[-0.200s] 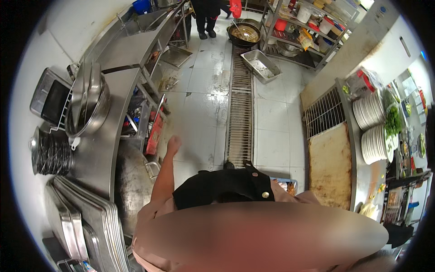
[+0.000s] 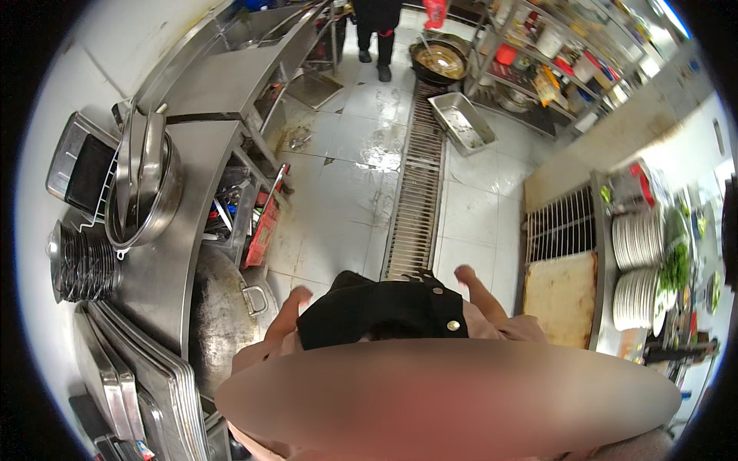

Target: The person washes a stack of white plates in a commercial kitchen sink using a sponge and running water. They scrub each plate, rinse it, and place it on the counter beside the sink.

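My left hand point(image 2: 301, 295) hangs by my side, nearest to a large round metal lid or pan point(image 2: 219, 323) with a loop handle point(image 2: 254, 300). On the other side of my body, my right hand point(image 2: 465, 274) is held out over the white tiled floor point(image 2: 469, 215), apart from the cabinet at the right. Neither hand visibly holds or touches anything. Both are small in view and seen from above, so their fingers cannot be made out. A black garment with metal snaps point(image 2: 384, 311) covers my front.
A slotted floor drain point(image 2: 415, 200) runs ahead toward a black wok point(image 2: 438, 63) and a steel pan point(image 2: 461, 119). Another person point(image 2: 377, 31) stands far ahead. Steel counters point(image 2: 211, 150) line the left, beside a red crate point(image 2: 263, 230). Stacked plates point(image 2: 636, 240) stand at the right.
My left hand has drawn back toward my body. My right hand has come into view. The view has turned slightly, shifting the floor drain and far shelf rightward.
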### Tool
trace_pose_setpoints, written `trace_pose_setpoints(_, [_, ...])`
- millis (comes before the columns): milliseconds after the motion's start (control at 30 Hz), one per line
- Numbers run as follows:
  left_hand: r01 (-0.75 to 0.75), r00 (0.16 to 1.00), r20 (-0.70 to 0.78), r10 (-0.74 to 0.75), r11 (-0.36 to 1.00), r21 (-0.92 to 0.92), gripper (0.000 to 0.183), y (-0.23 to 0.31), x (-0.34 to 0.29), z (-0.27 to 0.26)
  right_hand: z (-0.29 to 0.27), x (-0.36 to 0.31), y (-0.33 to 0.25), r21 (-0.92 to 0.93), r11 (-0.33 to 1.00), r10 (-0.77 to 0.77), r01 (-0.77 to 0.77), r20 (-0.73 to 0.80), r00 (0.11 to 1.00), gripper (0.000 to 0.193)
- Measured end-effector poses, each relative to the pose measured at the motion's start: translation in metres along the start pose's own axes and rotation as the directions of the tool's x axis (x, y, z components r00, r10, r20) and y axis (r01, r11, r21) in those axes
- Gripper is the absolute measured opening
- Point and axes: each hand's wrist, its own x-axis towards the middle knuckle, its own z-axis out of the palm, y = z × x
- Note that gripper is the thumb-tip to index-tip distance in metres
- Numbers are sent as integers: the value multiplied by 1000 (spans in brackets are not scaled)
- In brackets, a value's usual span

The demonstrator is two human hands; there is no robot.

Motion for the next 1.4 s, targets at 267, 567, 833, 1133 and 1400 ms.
trace_pose_setpoints(267, [537, 798, 223, -561, 490, -687, 15, -47, 30, -5, -172, 204, -78, 204, 907, -246, 369, -457, 855, 35])
trace_pose_setpoints(567, [-105, 516, -757, -400, 848, -519, 19, -134, 257, -407, -183, 291, -60, 202, 973, -152, 116, 172, 973, 21])
trace_pose_setpoints(833, [507, 18, -679, -734, 592, -627, 65, -237, 280, -638, -335, 431, -98, 42, 964, -266, 262, 182, 947, 23])
trace_pose_setpoints(1133, [763, -176, -333, -926, 85, -640, 73, -335, 267, -668, -588, 608, -338, -75, 663, -684, 745, -466, 561, 22])
trace_pose_setpoints(1400, [753, -4, -521, -853, 340, -563, 63, -465, 350, -755, -675, 605, -550, 513, 424, -691, 746, -349, 633, 23])
